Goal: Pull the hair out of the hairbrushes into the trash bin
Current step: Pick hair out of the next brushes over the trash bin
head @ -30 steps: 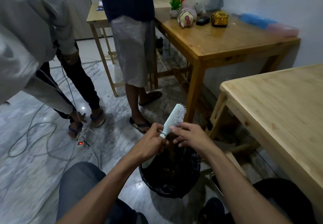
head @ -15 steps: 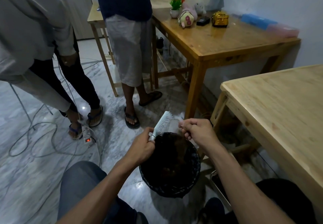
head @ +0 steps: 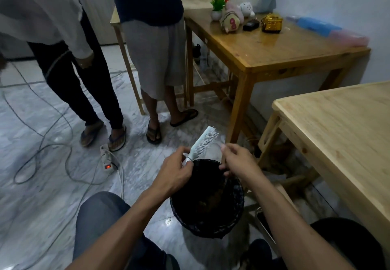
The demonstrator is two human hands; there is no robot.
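The hairbrush [head: 202,144] is held by its handle in the left hand [head: 176,169], whose fingers [head: 185,150] are closed around the handle just below the bristled head. The pale head angles up and away toward 1 o'clock from that grip, bristles facing right, above the far rim of the trash bin [head: 207,200].

The right hand [head: 237,161] is at 3 o'clock of the brush, just beside the bristles but apart from them. Its thumb and forefinger are pinched together at the tip, which is blurred; whether any hair is caught between them cannot be told. The other fingers curl loosely downward over the bin's opening.

Both forearms reach in from the lower edge, left from 7 o'clock and right from 5 o'clock, converging over the bin. The bin is black, stands on the marble floor [head: 42,185] between the person's knees, and holds a dark mass inside.

At 10 o'clock of the bin a power strip [head: 106,158] with a lit red switch lies on the floor. Two people in sandals stand beyond it. A light wooden tabletop [head: 341,134] is at 3 o'clock, and a darker tabletop [head: 274,46] carrying toys stands at 1 o'clock.
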